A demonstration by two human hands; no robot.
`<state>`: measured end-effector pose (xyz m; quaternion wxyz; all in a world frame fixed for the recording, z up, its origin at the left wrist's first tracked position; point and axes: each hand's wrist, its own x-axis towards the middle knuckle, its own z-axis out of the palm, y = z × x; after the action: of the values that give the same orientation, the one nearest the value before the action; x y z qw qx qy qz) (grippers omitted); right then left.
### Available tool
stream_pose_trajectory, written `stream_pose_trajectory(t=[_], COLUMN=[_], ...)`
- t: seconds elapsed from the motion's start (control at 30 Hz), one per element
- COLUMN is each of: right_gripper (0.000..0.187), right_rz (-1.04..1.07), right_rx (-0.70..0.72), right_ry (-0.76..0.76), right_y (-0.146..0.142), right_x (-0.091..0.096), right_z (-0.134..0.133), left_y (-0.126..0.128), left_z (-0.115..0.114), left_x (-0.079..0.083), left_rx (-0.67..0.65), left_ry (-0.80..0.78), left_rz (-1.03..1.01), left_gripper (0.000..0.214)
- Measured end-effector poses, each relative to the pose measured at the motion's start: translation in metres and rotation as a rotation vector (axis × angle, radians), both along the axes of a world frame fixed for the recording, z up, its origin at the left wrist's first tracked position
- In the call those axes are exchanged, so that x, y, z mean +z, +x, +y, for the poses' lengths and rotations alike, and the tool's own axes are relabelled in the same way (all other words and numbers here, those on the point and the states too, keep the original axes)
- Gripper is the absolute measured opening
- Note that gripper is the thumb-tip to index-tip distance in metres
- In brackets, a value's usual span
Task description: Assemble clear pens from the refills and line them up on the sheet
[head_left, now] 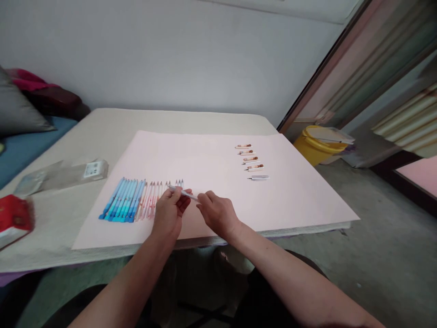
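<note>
My left hand (170,213) and my right hand (217,214) are both closed on one thin white pen (186,193), held level just above a large pale pink sheet (211,155). The left fingers pinch its left end and the right fingers pinch its right end. Under and left of my left hand lies a tight row of pens: blue ones (123,200) at the left, pink and white ones (152,200) beside them. Farther right on the sheet sits a short column of small pen parts (251,159), brown-tipped, with a grey one (259,177) at the bottom.
The sheet covers a beige table (102,123). A clear plastic packet (61,175) with a white label and a red box (13,218) lie at the table's left. A yellow bucket (316,146) stands on the floor at the right. Cushions lie at the far left.
</note>
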<state>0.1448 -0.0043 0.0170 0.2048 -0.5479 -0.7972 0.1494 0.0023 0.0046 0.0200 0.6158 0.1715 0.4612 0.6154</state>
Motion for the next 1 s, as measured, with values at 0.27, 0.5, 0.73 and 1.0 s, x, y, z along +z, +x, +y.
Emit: stream_pose_trajectory(t=[0.27, 0.5, 0.73, 1.0], right_gripper=[0.023, 0.029, 0.026, 0.023], right_rz=[0.096, 0.009, -0.053, 0.297], right_rx=[-0.007, 0.046, 0.02, -0.003], right_ry=[-0.08, -0.084, 0.047, -0.171], right_y=[0.005, -0.001, 0.0, 0.0], right_x=[0.006, 0.0, 0.004, -0.003], right_z=[0.004, 0.001, -0.002, 0.002], left_y=[-0.001, -0.001, 0.0, 0.0], left_z=[0.0, 0.0, -0.001, -0.002], left_x=[0.0, 0.0, 0.001, 0.001], left_rx=[-0.001, -0.011, -0.019, -0.026], left_ry=[-0.001, 0.015, 0.0, 0.004], left_rz=[-0.02, -0.012, -0.031, -0.029], left_gripper=[0.011, 0.01, 0.011, 0.013])
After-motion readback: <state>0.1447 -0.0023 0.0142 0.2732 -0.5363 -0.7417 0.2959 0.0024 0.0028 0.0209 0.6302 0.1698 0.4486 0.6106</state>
